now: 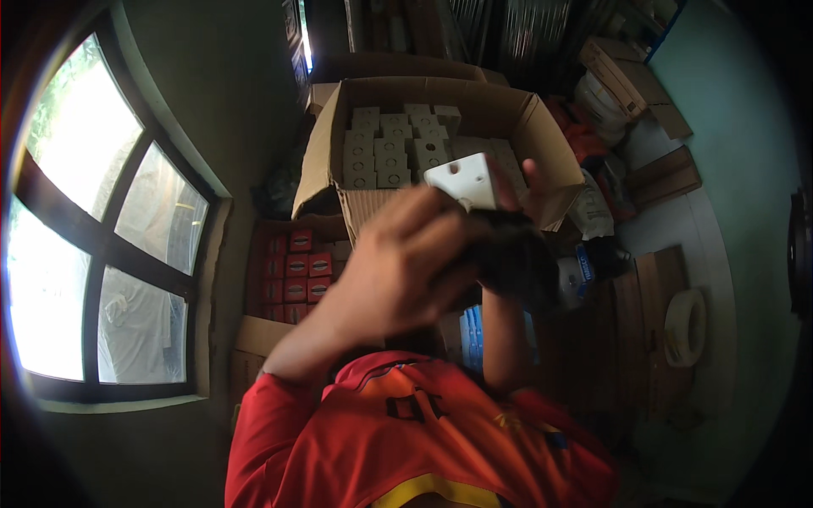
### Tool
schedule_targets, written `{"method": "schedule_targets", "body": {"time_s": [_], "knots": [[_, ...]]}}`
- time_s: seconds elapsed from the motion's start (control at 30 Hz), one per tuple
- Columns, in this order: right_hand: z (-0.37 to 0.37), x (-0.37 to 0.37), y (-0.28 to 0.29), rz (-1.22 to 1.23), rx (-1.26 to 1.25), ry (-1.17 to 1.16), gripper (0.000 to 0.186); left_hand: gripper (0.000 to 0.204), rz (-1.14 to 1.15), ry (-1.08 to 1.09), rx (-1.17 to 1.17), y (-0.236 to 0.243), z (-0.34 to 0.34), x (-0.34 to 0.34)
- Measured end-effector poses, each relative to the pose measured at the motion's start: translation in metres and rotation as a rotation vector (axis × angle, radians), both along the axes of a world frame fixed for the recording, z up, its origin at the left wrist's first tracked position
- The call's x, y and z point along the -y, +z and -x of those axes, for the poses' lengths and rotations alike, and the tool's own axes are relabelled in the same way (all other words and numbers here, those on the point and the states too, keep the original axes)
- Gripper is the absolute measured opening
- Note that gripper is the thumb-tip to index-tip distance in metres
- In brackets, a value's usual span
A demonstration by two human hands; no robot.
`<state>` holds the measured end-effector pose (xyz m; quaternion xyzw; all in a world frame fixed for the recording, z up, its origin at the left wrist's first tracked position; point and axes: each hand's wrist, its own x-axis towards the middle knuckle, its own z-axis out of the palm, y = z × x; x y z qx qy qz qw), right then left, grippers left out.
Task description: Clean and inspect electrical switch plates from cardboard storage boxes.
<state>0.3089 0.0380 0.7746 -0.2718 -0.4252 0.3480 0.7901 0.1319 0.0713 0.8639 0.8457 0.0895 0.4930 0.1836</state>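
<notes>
"Where is the piece being handled?"

"The small white, flat-faced plastic box with round holes (464,179) is up between the hands, in view against the near side of the large open brown cardboard carton (370,212). Rows of pale, block-shaped boxes with round marks (391,161) stand inside that."

"And the fingers?"

"On the bare left hand (411,254) they're bent well inward, against the white box and a blurred, soft-edged black item (523,258). I can't tell which they grip. The bare right hand (531,184) is mostly hidden behind these; one raised digit shows apart, and I can't tell what the rest has hold of."

"How would you handle it well?"

"I'd steady the box by its edges with one hand, leaving its holed face uncovered, and let the other manage the black item. Smooth plastic probably slips, so firm, even pressure suits it. I'd also keep both clear of the carton's wall."
</notes>
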Motion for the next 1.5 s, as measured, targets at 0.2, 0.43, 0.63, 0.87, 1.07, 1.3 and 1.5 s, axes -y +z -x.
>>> {"method": "schedule_targets", "body": {"time_s": [0.2, 0.43, 0.63, 0.87, 1.07, 1.3, 1.5], "knots": [[0.011, 0.003, -0.006, -0.251, 0.32, -0.237, 0.118, 0.022, 0.203, -0.049, 0.025, 0.003, 0.002, -0.012], [0.033, 0.015, -0.011, -0.195, 0.433, -0.167, 0.088, 0.024, 0.281, 0.151, 0.048, -0.029, 0.026, -0.016], [0.059, 0.019, -0.008, 0.153, -0.169, -0.064, 0.096, 0.037, 0.154, -0.188, 0.1, -0.028, 0.057, 0.007], [0.081, 0.03, -0.027, -0.19, 0.209, -0.13, 0.141, 0.025, 0.396, -0.083, 0.091, -0.077, 0.069, -0.027], [0.086, 0.038, -0.025, -0.07, -0.478, -0.014, 0.111, 0.024, 0.668, -0.049, 0.552, -0.124, 0.059, 0.037], [0.112, 0.036, -0.046, -0.039, -0.045, 0.009, 0.125, 0.018, 0.78, 0.1, 0.563, -0.111, 0.037, 0.013], [0.059, 0.043, -0.04, -0.094, 0.033, -0.073, 0.127, 0.021, 0.486, 0.033, 0.52, -0.106, 0.014, 0.059]]}}
